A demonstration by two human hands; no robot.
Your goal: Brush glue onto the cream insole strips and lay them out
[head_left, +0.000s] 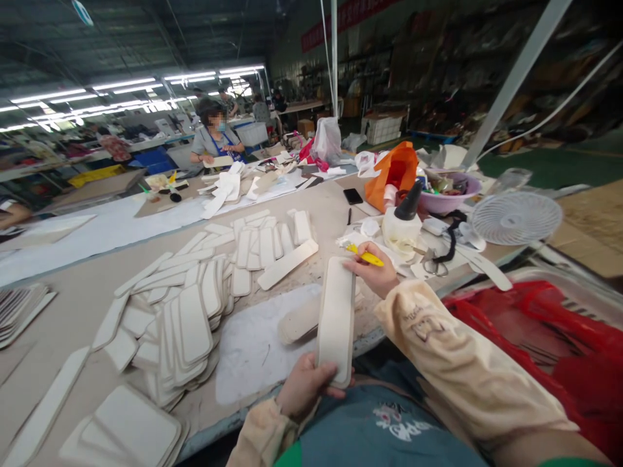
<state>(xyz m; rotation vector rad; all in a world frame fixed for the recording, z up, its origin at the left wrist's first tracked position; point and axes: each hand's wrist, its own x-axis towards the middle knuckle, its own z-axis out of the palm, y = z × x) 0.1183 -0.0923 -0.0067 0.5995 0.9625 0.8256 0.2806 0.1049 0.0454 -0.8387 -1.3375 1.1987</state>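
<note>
A long off-white panel with rounded corners (pixel 337 318) is tilted upright in front of my body. My left hand (pixel 309 384) grips its lower end, thumb on the face. Near its upper right corner is my right hand (pixel 377 275), closed around a small yellow tool (pixel 370 259) whose exact kind I cannot make out. The right fingertips touch the panel's edge. Behind the panel lies a small stack of similar pieces (pixel 296 321), partly hidden, on a white sheet (pixel 246 353).
Heaps of panels (pixel 195 318) spread to the left. An orange bag (pixel 392 172), a white glue bottle (pixel 402 227), a purple basin (pixel 450 194) and a fan grille (pixel 516 217) stand right. A red-lined crate (pixel 545 324) sits beside the table. A co-worker (pixel 217 139) sits across.
</note>
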